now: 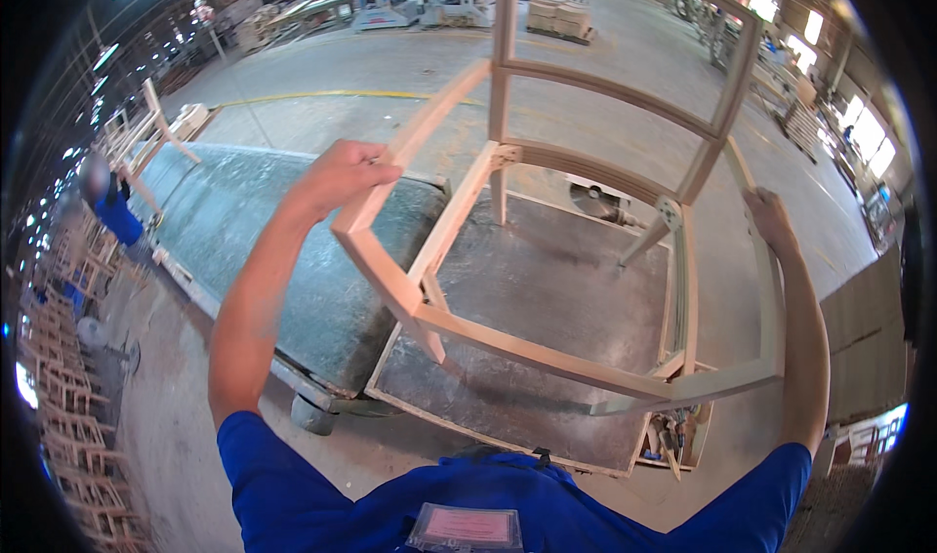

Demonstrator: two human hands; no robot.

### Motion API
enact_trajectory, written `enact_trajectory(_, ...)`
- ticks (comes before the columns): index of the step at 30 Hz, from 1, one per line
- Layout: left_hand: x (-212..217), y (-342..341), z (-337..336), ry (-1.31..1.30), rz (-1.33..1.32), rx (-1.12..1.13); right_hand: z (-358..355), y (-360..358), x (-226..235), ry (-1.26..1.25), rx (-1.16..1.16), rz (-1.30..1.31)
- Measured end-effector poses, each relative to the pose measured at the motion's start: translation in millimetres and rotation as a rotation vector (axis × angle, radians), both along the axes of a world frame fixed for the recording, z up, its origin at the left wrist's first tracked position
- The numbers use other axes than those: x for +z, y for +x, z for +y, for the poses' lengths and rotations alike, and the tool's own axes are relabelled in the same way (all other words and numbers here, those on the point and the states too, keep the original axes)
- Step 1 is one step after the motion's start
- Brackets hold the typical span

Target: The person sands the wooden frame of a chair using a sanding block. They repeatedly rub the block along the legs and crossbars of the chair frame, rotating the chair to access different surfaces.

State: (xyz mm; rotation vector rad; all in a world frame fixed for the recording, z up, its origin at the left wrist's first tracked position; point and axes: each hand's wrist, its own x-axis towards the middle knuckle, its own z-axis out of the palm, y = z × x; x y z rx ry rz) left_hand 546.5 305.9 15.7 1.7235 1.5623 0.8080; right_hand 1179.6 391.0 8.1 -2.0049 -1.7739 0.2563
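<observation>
In front of me is a bare wooden armchair frame (537, 354) with no seat panel and an open rectangular back. My left hand (337, 180) is closed around its left armrest (444, 106), thumb on the inner side. On the other side, my right hand (772, 219) grips the right armrest (739, 166). Below the frame is a dark-topped worktable (547, 280) with a light wooden edge. Whether all the legs rest on it, I cannot tell. Behind the seat rails lies a power tool with a round disc (591, 200), partly covered by the frame.
A longer greenish table (322, 270) adjoins on the left. At its far end are another chair frame (156, 133) and a person in blue (119, 219). Hand tools fill a wooden box (695, 446) by the near right corner. Stacked wooden frames (78, 446) line the left; brown sheets (869, 343) stand right.
</observation>
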Motion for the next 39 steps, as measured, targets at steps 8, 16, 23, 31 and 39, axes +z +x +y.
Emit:
enact_trajectory(8, 1.9, 19.7, 45.0, 0.051, 0.251, 0.220, -4.6, -7.4, 2.1, 0.061, -0.047, -0.186)
enact_trajectory(16, 15.5, 30.5, 114.0, -0.096, 0.177, 0.190, -0.2, -10.1, -5.2, 0.077, -0.040, -0.072)
enact_trajectory(23, -3.9, 54.9, 171.4, -0.109, -0.094, 0.016, -6.2, 36.6, -4.1, -0.004, -0.008, 0.011)
enact_trajectory(31, -9.1, 23.7, 96.3, 0.008, 0.267, 0.119, -170.5, 112.7, -139.0, -0.246, -0.025, 0.758)
enact_trajectory(39, 1.8, 25.3, 42.6, 0.457, 0.946, -0.063, -372.7, 161.9, -397.6, -0.479, -0.750, 0.094)
